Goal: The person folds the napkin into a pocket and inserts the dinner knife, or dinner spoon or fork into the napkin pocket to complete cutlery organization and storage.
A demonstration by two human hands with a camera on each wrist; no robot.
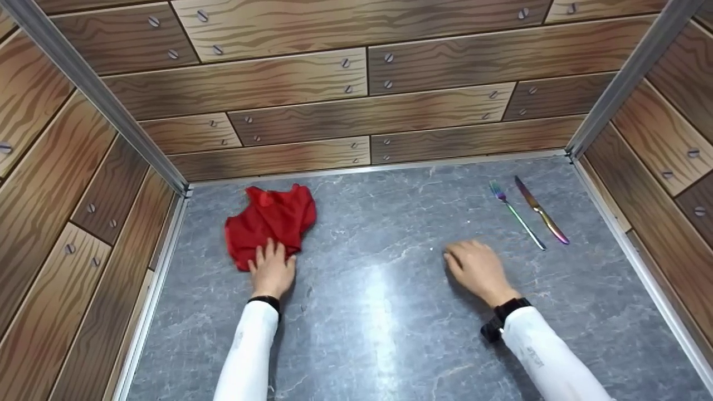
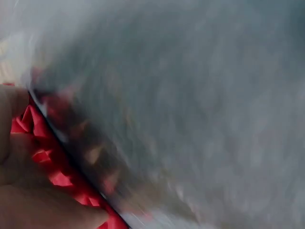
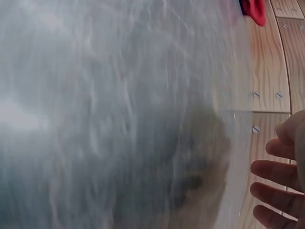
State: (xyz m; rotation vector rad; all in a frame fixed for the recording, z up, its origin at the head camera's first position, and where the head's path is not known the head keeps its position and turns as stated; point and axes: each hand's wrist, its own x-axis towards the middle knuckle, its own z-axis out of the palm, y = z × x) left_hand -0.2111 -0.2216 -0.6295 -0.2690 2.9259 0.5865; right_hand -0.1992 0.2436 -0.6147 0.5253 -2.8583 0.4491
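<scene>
A crumpled red cloth (image 1: 273, 214) lies on the left of the grey surface, near the back wall. My left hand (image 1: 273, 273) rests on its near edge with fingers spread and fairly straight. Folds of the red fabric (image 2: 62, 177) show beside the thumb and fingers in the left wrist view. On the right, my right hand (image 1: 478, 268) hovers low over the surface and holds nothing. Its fingers (image 3: 274, 171) are loosely bent in the right wrist view. To the right of that hand lie a rainbow-coloured fork (image 1: 518, 216) and a matching knife (image 1: 540, 209), side by side.
Wood-patterned panels (image 1: 312, 83) wall in the grey marbled surface (image 1: 356, 234) at the back and both sides. Metal strips (image 1: 629, 245) run along its edges. A bright light reflection falls across the middle.
</scene>
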